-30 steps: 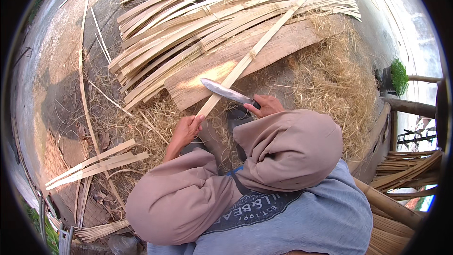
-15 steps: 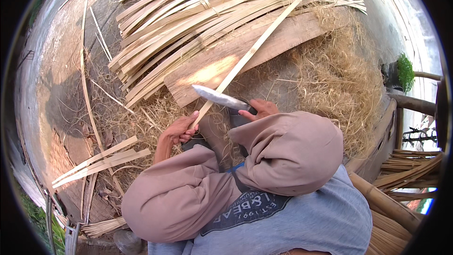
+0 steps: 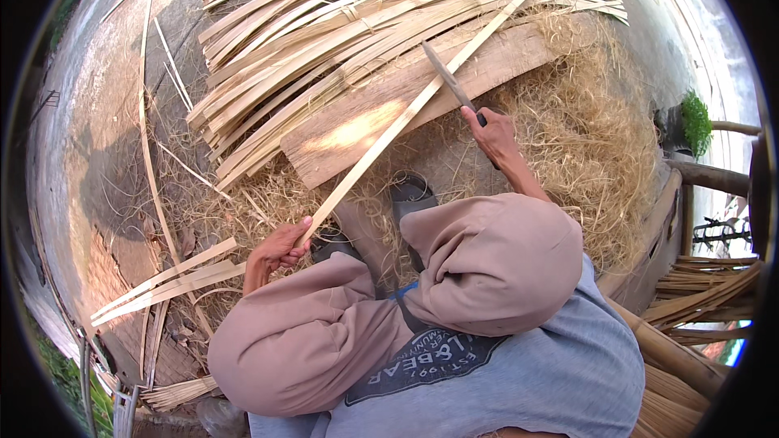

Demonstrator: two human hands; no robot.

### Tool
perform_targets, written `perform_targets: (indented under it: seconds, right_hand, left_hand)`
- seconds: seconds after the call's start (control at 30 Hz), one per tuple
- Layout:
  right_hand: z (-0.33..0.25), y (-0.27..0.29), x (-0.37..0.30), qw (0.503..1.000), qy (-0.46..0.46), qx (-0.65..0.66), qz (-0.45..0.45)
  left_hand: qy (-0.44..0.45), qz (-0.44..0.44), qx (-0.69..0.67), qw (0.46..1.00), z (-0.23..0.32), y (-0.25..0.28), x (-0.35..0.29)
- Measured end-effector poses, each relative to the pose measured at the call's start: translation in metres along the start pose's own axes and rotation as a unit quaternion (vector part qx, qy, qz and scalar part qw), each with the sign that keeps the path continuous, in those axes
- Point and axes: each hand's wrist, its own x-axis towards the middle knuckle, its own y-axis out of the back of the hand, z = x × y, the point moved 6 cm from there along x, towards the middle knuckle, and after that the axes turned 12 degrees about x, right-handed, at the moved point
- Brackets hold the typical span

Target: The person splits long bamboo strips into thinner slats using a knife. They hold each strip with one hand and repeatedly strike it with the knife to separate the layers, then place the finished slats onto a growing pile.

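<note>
A long, pale bamboo strip (image 3: 381,144) runs slantwise from my lap toward the far right, passing over a flat wooden board (image 3: 341,134). Its near end sits in my left hand (image 3: 280,250), with the fingers closed round it. My right hand (image 3: 492,134) grips the dark handle of a knife (image 3: 448,73). The knife's blade crosses the strip above the board, its tip pointing away and to the left. Whether the edge bites into the strip, I cannot tell.
Many bamboo strips (image 3: 324,49) lie in a wide pile beyond the board. Curly shavings (image 3: 584,138) heap up on the right. A few short pale strips (image 3: 174,282) rest at the left. Bamboo poles (image 3: 665,349) stand at the right rim, near a green plant (image 3: 696,123).
My right hand has moved the knife away from me and to the right, along the strip. My left hand has drawn back toward the lower left with the strip's near end.
</note>
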Motion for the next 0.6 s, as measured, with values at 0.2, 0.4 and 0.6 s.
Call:
perform_targets:
  seconds: [0.2, 0.4, 0.6]
  right_hand:
    - [0.04, 0.041, 0.016, 0.998, -0.009, -0.018, 0.059]
    - [0.035, 0.039, 0.043, 0.99, -0.082, 0.073, 0.094]
    - [-0.064, -0.093, -0.077, 0.982, 0.162, -0.029, -0.094]
  left_hand:
    - [0.006, 0.173, -0.039, 0.984, -0.048, 0.017, -0.088]
    - [-0.067, 0.146, 0.099, 0.982, -0.057, 0.033, -0.057]
    - [-0.153, 0.31, 0.18, 0.921, 0.023, -0.003, -0.011]
